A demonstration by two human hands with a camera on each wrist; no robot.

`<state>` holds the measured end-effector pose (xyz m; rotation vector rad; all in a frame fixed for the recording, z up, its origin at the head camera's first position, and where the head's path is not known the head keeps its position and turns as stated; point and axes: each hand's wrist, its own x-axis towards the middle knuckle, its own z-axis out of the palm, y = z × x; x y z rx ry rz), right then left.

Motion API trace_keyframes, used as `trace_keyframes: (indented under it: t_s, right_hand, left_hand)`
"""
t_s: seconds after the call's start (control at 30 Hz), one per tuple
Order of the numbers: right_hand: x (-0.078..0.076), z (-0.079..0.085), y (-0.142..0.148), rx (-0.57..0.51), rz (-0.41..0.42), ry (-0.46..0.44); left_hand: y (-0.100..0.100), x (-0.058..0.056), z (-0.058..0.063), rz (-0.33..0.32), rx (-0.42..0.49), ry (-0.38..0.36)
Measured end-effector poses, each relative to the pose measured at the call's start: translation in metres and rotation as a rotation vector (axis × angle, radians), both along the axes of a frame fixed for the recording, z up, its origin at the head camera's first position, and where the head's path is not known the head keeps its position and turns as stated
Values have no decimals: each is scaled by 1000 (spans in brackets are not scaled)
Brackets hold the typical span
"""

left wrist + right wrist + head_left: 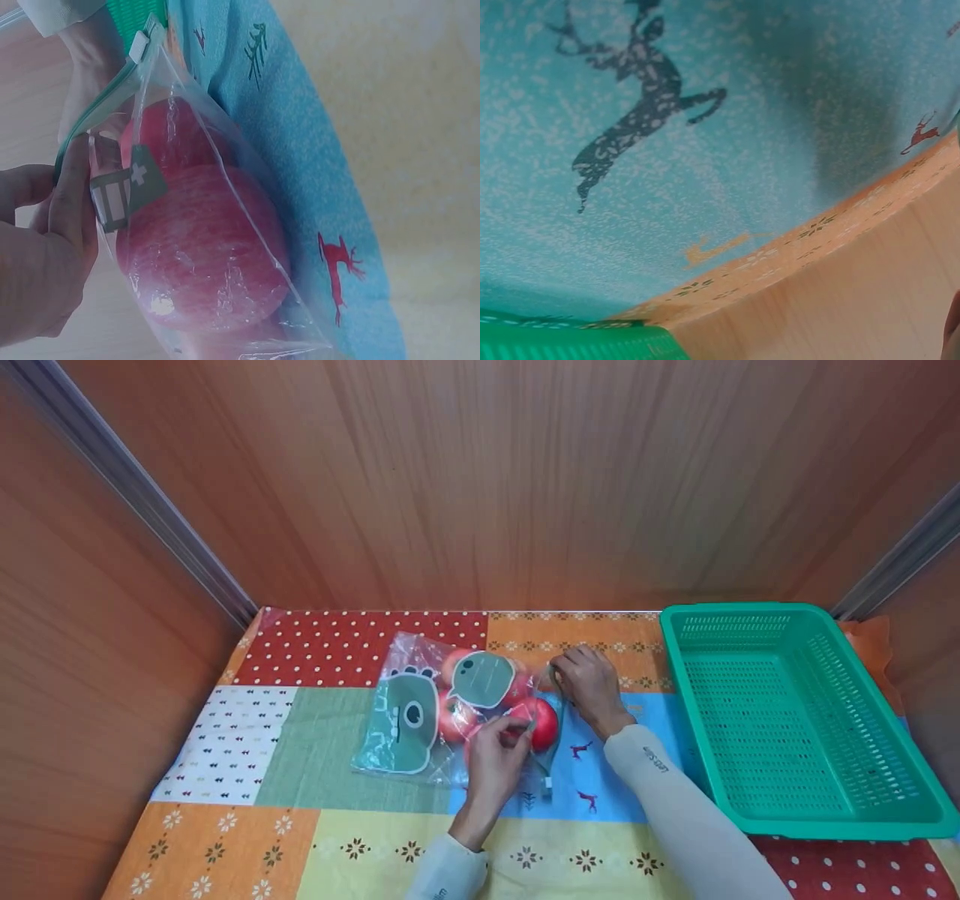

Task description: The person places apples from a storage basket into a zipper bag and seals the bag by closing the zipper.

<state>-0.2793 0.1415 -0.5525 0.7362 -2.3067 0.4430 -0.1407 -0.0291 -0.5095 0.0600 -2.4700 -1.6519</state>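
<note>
A clear zip bag (409,727) with green cartoon prints lies on the patchwork cloth, its mouth toward the right. Inside it are several red apples (547,725), seen close up through the film in the left wrist view as one large apple (202,247) with others partly behind. My left hand (493,761) pinches the near part of the bag's mouth between thumb and fingers. With bent fingers, my right hand (589,684) grips the far end of the green zip edge. A white slider (139,46) sits at the zip's near end. The right wrist view mostly shows cloth.
To the right stands a green plastic basket (697,750) with slotted walls, close beside the right forearm. Wood-grain panels (525,495) rise behind and at both sides of the cloth-covered table (390,840).
</note>
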Motion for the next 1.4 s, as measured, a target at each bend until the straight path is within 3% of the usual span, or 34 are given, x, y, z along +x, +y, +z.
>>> trace_keyframes:
  t_s: [0.43, 0.73, 0.97, 1.4]
  right_hand:
    - [2, 2, 0, -39, -24, -64]
    - [2, 1, 1, -64, -53, -92]
    - [3, 1, 1, -72, -53, -86]
    - [4, -1, 1, -75, -72, -104]
  left_hand:
    - [-2, 6, 1, -92, 22, 20]
    - [-7, 20, -3, -177, -107, 238]
    - [-7, 31, -4, -232, -386, 346]
    - [-1, 49, -12, -361, -958, 423]
